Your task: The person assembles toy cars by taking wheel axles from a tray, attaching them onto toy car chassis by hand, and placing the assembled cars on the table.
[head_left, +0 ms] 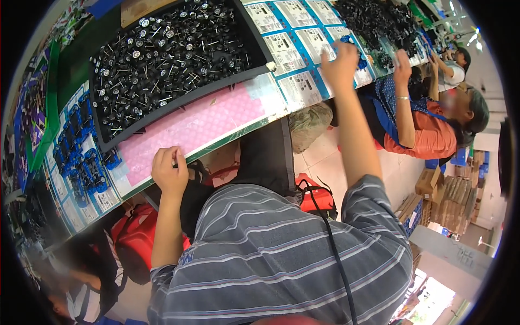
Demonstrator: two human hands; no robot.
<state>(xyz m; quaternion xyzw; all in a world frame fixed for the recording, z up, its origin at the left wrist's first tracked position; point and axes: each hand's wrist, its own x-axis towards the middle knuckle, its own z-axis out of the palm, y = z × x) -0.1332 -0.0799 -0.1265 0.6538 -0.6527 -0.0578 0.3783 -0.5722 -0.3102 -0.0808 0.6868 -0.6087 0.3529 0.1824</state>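
Observation:
My left hand (pixel 170 171) rests at the table's near edge beside a pink bubble-wrap sheet (pixel 200 119). Its fingers are curled together, and whatever is between them cannot be made out. Out to the right, my right hand (pixel 341 65) reaches over printed cards (pixel 295 51), its fingers bent around a blue toy car chassis (pixel 347 39); the hand hides part of it. Between the hands, farther back, a black tray (pixel 184 96) holds a heap of small black wheels on metal axles (pixel 168 51). Several blue toy car chassis (pixel 81 146) lie on cards at the left.
A pile of black parts (pixel 379 27) lies at the far right. A co-worker in an orange top (pixel 433 130) sits along the table there, one hand raised over it. Red bags (pixel 314 195) are below the table edge. Another person (pixel 86 276) is at lower left.

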